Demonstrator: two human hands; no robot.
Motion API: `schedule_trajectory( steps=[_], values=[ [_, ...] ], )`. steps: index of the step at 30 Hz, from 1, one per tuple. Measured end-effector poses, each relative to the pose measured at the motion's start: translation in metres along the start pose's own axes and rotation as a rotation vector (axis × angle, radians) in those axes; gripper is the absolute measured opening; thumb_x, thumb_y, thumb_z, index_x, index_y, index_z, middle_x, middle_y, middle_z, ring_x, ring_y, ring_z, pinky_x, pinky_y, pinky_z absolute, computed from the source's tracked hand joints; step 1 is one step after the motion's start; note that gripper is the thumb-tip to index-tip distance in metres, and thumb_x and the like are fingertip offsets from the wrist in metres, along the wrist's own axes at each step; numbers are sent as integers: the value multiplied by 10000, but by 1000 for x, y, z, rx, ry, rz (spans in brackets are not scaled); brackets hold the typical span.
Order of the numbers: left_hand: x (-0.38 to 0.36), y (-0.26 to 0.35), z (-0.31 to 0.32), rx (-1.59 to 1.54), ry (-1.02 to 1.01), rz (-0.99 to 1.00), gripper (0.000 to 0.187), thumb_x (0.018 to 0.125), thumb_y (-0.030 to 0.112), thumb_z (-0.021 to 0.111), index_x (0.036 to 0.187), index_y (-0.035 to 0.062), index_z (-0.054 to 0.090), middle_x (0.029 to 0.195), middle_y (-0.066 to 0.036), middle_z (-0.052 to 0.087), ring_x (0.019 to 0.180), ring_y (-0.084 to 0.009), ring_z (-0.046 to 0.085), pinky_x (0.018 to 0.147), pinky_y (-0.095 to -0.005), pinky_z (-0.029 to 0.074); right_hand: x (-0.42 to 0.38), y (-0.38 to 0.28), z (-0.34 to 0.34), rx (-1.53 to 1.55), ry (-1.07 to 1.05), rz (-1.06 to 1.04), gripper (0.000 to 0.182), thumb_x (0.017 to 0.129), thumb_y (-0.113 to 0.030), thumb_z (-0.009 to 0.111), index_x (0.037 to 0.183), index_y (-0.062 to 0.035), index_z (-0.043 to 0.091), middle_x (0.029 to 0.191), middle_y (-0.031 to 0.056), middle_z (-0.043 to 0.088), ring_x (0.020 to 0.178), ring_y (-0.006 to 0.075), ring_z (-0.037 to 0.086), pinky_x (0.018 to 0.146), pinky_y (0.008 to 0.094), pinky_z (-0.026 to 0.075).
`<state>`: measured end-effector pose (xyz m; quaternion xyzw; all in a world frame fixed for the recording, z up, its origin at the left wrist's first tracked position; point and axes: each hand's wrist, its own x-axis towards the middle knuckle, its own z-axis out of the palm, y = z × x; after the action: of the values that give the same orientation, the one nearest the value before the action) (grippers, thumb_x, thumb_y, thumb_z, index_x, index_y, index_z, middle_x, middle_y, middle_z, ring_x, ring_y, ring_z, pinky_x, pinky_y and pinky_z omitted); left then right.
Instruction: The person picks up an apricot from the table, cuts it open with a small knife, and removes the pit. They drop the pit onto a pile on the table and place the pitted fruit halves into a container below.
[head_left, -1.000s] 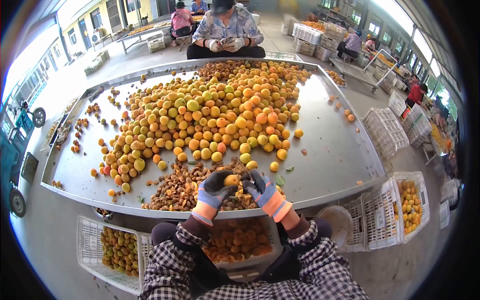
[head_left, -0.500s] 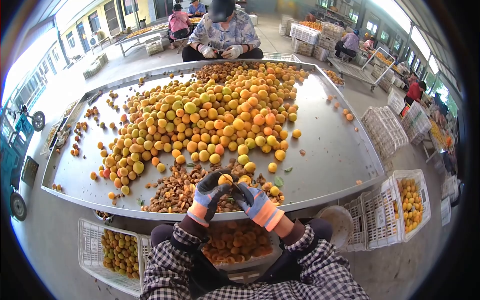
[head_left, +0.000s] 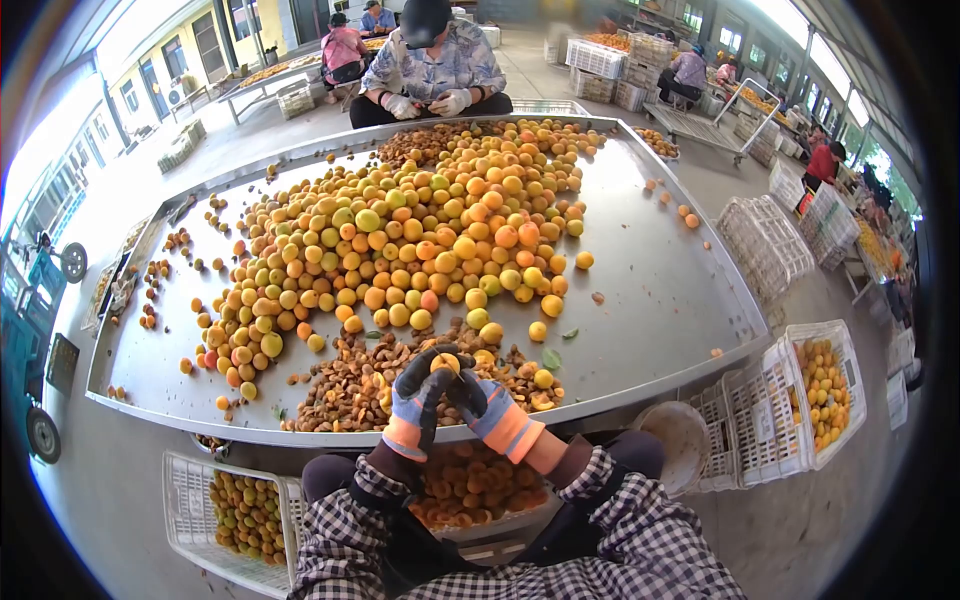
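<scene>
In front of my chest, over the near edge of the metal table [head_left: 660, 352], both gloved hands meet around one apricot [head_left: 445, 363]. My left hand [head_left: 415, 390], in a grey, blue and orange glove, is closed on the fruit. My right hand [head_left: 487, 405] is closed right beside it, fingertips against the fruit's right side; whatever is in those fingers is hidden. Under and behind my hands lies a heap of brown apricot pits [head_left: 345, 385] with a few orange pieces. Beyond it spreads a large pile of whole apricots [head_left: 400, 235].
A crate of apricot halves [head_left: 475, 485] sits between my knees. White crates of fruit stand at left [head_left: 190, 500] and right [head_left: 785, 400], near a round bucket [head_left: 675, 440]. Across the table sits a co-worker [head_left: 435, 65] in white gloves. A trolley [head_left: 700, 125] stands farther back.
The view has shifted slightly. My hands stay together at the apricot, which is now turned up more between the fingers and shows more of its surface.
</scene>
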<state>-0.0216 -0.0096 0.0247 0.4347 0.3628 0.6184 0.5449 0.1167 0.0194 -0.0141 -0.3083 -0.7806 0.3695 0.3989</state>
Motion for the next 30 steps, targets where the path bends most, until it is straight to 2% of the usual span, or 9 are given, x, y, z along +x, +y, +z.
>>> schedule_trajectory(
  steps=[5, 7, 9, 12, 15, 17, 20, 25, 30],
  values=[
    [7, -1, -11, -32, -28, -80, 359, 885, 140, 619, 1205, -6, 546, 1090, -93, 633, 989, -168, 596, 895, -303, 475, 3, -5, -6, -29, -11, 67, 235, 840, -84, 553, 1065, -29, 512, 908, 215, 603, 872, 417, 573, 707, 456, 475],
    [10, -1, -16, 171, -86, -25, 354, 883, 137, 623, 1196, -10, 548, 1088, -83, 633, 979, -165, 602, 903, -303, 474, 2, -4, -7, -4, -17, 78, 240, 841, -88, 556, 1069, -28, 510, 912, 217, 602, 879, 419, 571, 712, 458, 474],
    [8, -3, -7, 116, -68, -2, 352, 888, 183, 624, 1171, -16, 557, 1008, -76, 651, 894, -152, 618, 828, -269, 492, 1, -5, -4, -5, 20, 47, 251, 851, -115, 556, 1079, -24, 504, 922, 224, 600, 887, 421, 569, 718, 463, 472],
    [2, 2, 16, -106, 47, -147, 423, 931, 343, 538, 1124, -32, 569, 757, -55, 611, 673, -136, 582, 617, -231, 445, 3, 1, 5, -128, 23, 82, 263, 859, -149, 551, 1086, -25, 502, 938, 233, 597, 895, 420, 568, 722, 462, 472],
    [4, -2, 13, -213, 62, -230, 441, 947, 358, 497, 1133, -36, 564, 741, -52, 594, 654, -142, 572, 608, -243, 439, 6, -6, 5, -148, 33, 91, 369, 843, -95, 569, 1189, -9, 475, 977, 207, 608, 918, 397, 588, 753, 425, 485],
    [8, -8, -1, -301, -16, -236, 425, 935, 332, 537, 1151, -33, 568, 836, -62, 635, 722, -139, 599, 659, -243, 464, 9, -9, -2, -148, 8, 102, 360, 842, -94, 569, 1181, -11, 479, 972, 207, 606, 912, 397, 586, 743, 427, 485],
    [16, -7, -18, 56, 65, -153, 400, 837, 146, 694, 1179, -23, 574, 1055, -81, 655, 932, -146, 621, 852, -278, 484, 9, -10, -8, -156, -20, 88, 291, 848, -123, 555, 1115, -26, 492, 923, 209, 602, 879, 406, 581, 711, 445, 481],
    [13, -8, -13, 41, 122, -69, 392, 825, 125, 700, 1166, -21, 577, 1021, -78, 659, 919, -155, 626, 824, -285, 498, 12, -17, -7, -230, -13, -9, 235, 859, -153, 538, 1061, -46, 484, 864, 209, 600, 824, 411, 587, 669, 467, 477],
    [6, 2, 8, -352, 102, -172, 287, 929, 247, 563, 1088, 8, 565, 886, -77, 628, 755, -158, 592, 685, -267, 481, 12, -7, 7, -299, 29, 132, 252, 872, -178, 536, 1063, -33, 459, 871, 221, 612, 813, 413, 601, 663, 479, 483]
  ],
)
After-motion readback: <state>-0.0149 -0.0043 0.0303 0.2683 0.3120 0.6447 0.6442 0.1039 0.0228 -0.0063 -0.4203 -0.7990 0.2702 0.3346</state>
